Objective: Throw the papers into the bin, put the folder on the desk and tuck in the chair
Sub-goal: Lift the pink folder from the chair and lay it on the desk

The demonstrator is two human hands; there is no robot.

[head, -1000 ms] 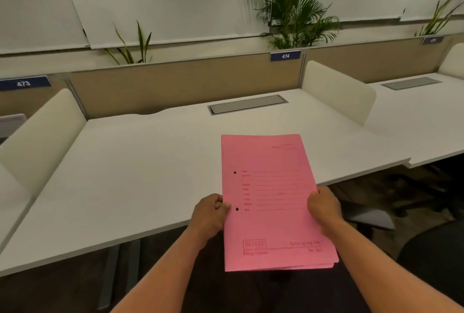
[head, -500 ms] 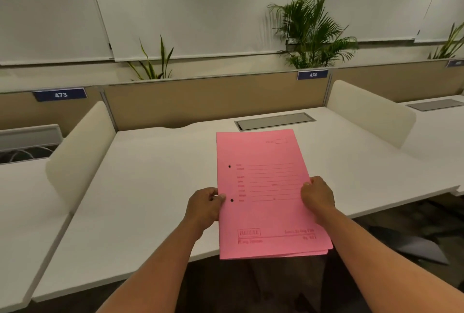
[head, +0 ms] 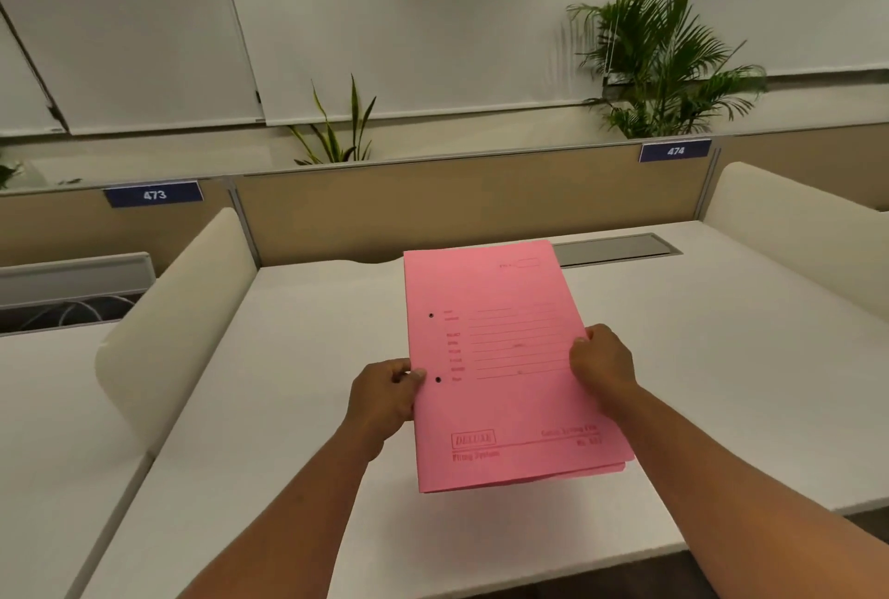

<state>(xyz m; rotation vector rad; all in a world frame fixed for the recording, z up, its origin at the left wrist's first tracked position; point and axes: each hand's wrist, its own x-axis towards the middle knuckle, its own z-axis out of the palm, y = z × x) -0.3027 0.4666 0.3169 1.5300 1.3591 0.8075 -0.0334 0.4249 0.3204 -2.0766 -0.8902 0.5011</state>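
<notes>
I'm standing at the white table (head: 298, 358), with the beige partition (head: 433, 209) running behind it. I'm holding the pink folder (head: 505, 358) flat over the tabletop. My left hand (head: 382, 399) is clamping its grip on the left edge, and my right hand (head: 601, 365) is pinching the right edge.

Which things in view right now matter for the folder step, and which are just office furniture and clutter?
In the job:
- pink folder, gripped by left hand and right hand
- white desk below it

Just there:
- desk dividers
- cable tray lid
- number signs 473 and 474
- plants

No bin, loose papers or chair in view.
</notes>
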